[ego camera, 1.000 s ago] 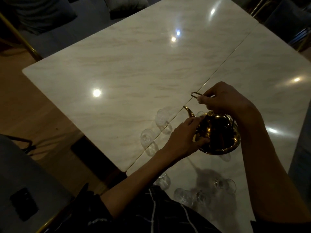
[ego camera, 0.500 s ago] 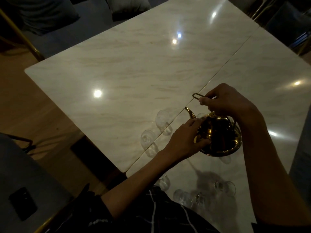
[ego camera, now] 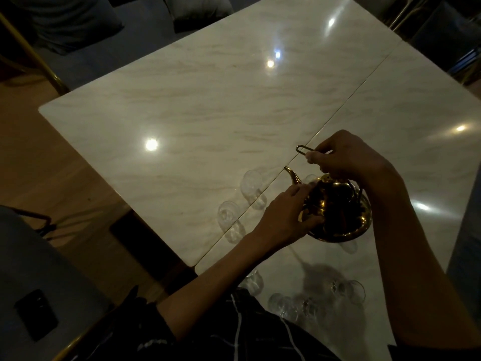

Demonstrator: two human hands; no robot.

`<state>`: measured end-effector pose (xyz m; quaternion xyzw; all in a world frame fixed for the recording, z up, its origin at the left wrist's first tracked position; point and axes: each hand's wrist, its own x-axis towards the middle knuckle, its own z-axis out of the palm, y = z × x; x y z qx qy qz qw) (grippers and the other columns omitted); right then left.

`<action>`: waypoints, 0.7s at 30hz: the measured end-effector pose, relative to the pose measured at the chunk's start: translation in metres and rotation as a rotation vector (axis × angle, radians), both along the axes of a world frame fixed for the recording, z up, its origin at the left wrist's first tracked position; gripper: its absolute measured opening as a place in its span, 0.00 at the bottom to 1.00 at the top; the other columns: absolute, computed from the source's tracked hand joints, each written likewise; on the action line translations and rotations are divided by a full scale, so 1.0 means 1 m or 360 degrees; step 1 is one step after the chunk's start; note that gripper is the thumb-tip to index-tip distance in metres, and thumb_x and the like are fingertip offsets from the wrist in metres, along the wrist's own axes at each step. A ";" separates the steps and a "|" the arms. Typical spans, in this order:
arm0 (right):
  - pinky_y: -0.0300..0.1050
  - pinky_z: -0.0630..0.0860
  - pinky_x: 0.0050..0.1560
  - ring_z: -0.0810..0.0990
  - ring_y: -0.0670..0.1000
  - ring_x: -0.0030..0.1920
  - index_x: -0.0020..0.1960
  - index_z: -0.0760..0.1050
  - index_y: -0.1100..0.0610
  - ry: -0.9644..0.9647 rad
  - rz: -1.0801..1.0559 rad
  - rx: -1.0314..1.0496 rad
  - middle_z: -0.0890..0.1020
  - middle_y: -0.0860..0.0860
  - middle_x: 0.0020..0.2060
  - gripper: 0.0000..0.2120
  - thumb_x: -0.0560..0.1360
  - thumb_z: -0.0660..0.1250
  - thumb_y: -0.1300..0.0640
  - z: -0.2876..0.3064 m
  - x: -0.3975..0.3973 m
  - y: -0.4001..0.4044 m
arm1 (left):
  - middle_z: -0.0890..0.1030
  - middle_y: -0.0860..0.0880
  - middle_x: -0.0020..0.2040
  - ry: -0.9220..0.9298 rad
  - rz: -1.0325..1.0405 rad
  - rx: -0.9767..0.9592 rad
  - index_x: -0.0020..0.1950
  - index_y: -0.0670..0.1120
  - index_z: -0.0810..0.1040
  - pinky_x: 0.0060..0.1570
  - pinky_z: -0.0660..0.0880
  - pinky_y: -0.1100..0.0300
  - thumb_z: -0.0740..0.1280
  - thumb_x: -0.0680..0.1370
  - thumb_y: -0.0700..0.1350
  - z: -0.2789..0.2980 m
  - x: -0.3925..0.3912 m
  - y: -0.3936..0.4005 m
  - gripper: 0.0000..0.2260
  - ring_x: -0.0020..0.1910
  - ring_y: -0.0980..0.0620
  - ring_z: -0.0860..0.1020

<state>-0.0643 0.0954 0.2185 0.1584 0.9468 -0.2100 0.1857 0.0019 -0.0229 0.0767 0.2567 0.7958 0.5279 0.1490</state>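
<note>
Brass teapot [ego camera: 338, 212]: over the near part of the table [ego camera: 208, 100], spout pointing away; contact with the table cannot be told.
Left hand [ego camera: 283, 220]: fingers curled round the teapot's left side.
Right hand [ego camera: 348, 157]: above the teapot, fingers pinching a thin wire loop [ego camera: 303, 149].
Glasses [ego camera: 251, 188]: clear, just beside the teapot.

Dim light over a pale marbled desk [ego camera: 208, 113]. The left hand [ego camera: 283, 217] curls round the near side of a brass teapot [ego camera: 338, 212], fingers against its body just below the curved spout [ego camera: 292, 175]. The right hand [ego camera: 346, 157] sits above the pot and pinches a thin metal loop [ego camera: 302, 149] that pokes out past the fingertips. Two clear glasses [ego camera: 253, 190] stand just left of the pot along the desk's seam [ego camera: 351, 89]. More glasses [ego camera: 286, 306] cluster by the near edge.
</note>
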 end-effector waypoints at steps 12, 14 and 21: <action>0.48 0.80 0.41 0.84 0.55 0.41 0.52 0.83 0.61 -0.0017 -0.0003 -0.0006 0.81 0.52 0.33 0.14 0.77 0.68 0.50 -0.001 -0.004 0.002 | 0.71 0.45 0.75 -0.0008 0.0006 -0.0004 0.80 0.48 0.63 0.64 0.76 0.51 0.73 0.77 0.52 -0.004 -0.003 0.002 0.34 0.70 0.47 0.74; 0.50 0.81 0.44 0.84 0.56 0.42 0.52 0.83 0.61 -0.0021 -0.0004 -0.0006 0.81 0.51 0.33 0.14 0.77 0.68 0.50 -0.001 -0.004 0.001 | 0.70 0.45 0.75 -0.0005 -0.0001 -0.0013 0.80 0.48 0.63 0.64 0.76 0.50 0.72 0.78 0.52 -0.005 -0.004 0.002 0.34 0.70 0.46 0.73; 0.48 0.80 0.41 0.83 0.54 0.41 0.54 0.83 0.61 -0.0030 0.0011 -0.0007 0.80 0.50 0.33 0.15 0.77 0.67 0.50 -0.004 -0.006 0.003 | 0.71 0.45 0.75 -0.0007 -0.0012 -0.0026 0.80 0.48 0.62 0.64 0.76 0.50 0.73 0.77 0.52 -0.004 -0.006 0.002 0.34 0.70 0.46 0.73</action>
